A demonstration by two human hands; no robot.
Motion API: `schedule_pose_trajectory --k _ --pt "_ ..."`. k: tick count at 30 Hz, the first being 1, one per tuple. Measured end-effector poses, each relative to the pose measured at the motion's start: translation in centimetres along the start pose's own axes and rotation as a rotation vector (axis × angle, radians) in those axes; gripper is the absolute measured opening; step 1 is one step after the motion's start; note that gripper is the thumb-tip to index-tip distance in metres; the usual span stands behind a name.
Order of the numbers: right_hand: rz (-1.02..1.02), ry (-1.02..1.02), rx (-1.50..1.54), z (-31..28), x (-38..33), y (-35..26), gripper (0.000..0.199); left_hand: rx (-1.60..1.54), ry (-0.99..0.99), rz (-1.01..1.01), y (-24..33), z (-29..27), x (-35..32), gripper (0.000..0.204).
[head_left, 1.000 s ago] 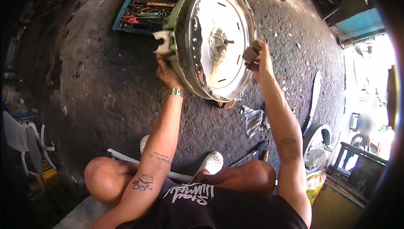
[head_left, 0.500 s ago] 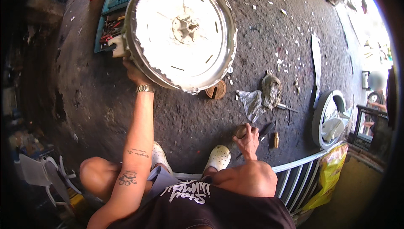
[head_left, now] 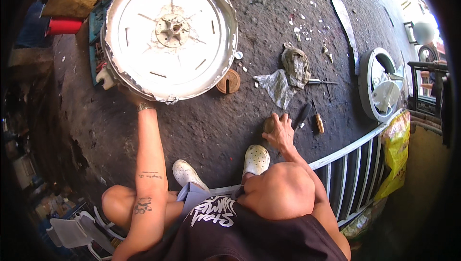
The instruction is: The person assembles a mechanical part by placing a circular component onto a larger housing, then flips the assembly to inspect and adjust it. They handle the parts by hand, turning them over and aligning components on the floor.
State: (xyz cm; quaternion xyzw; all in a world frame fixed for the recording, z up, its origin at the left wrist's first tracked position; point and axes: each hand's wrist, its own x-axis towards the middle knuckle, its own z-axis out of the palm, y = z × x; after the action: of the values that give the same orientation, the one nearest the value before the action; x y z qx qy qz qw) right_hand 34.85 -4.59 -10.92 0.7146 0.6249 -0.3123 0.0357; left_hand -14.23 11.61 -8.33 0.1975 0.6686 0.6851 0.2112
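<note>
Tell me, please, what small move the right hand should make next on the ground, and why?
Probably close the right hand round the small brown object under its fingers and lift it. The left hand is busy propping the round metal drum on its edge, so only the right is free.

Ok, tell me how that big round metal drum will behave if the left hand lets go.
The metal drum stands on its rim, steadied by the left hand, so it would probably tip or roll. Being round, it likely rolls easily. It looks rigid and fairly heavy.
</note>
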Motion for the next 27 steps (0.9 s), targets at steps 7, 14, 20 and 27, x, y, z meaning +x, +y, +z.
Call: schedule_pose_trajectory --k 7,14,20,27 --pt "-0.136 0.068 0.064 -0.3 1.7 -2.8 0.088 0.099 0.113 -0.106 4.0 3.1 3.5 0.055" --pt "-0.238 -0.059 -0.325 -0.6 2.5 -6.8 0.091 0.048 0.187 -0.144 7.3 8.5 5.5 0.086" --pt "-0.437 0.217 -0.143 2.2 11.9 -15.5 0.101 0.174 0.284 -0.150 7.0 8.4 6.0 0.091" --pt "-0.498 0.087 -0.157 2.5 13.5 -14.5 0.091 0.257 0.213 -0.103 6.6 8.1 7.3 0.088"
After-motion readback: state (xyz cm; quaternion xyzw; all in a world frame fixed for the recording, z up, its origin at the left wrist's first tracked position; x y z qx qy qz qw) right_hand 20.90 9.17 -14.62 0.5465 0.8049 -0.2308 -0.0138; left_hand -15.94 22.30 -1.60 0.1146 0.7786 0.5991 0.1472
